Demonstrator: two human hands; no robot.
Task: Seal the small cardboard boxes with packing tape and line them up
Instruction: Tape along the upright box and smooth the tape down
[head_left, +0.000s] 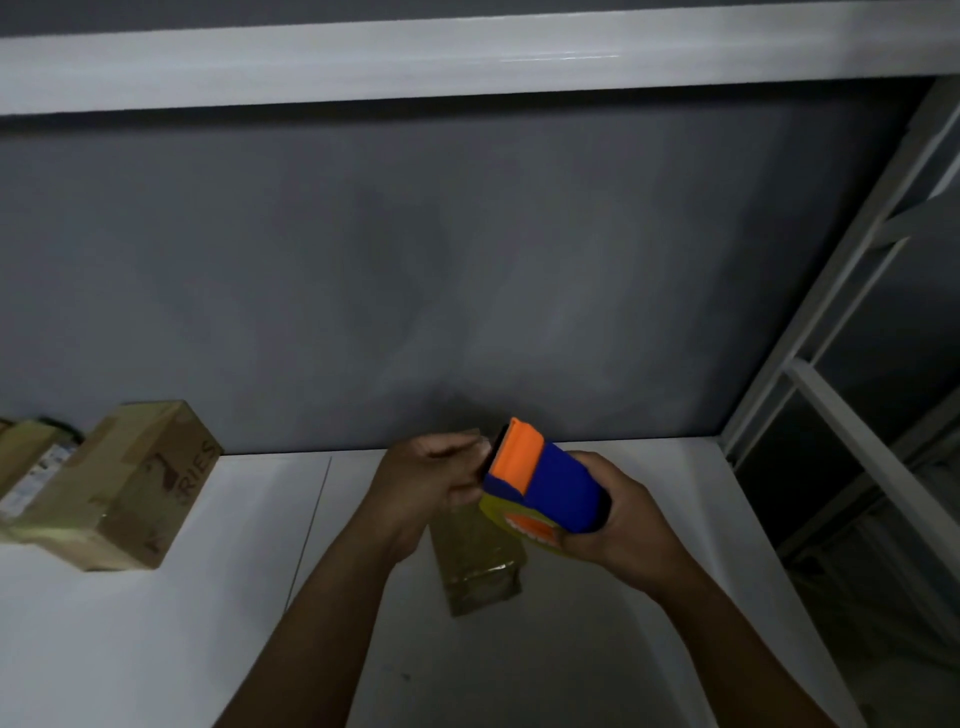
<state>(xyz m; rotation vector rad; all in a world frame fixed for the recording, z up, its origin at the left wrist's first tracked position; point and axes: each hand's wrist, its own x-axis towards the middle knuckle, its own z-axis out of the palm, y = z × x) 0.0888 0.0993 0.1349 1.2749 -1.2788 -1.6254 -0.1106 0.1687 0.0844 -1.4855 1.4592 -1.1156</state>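
On the white table (156, 649) the small cardboard box (478, 566) is gripped at its far end by the left hand (426, 483) and partly hidden by the tape dispenser (550, 483) clasped in the right hand (618, 519). A taped printed box (130, 488) is seen well apart, leftward.

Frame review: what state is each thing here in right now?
centre box: near end on the table, glossy with tape, far end held.
dispenser: lifted, tilted over the centre box, roll loaded.
left hand: fingers curled round the centre box's far end.
right hand: grips the dispenser.
left box: shut, taped, on the table.
edge box: cut off by the frame; closure unclear.
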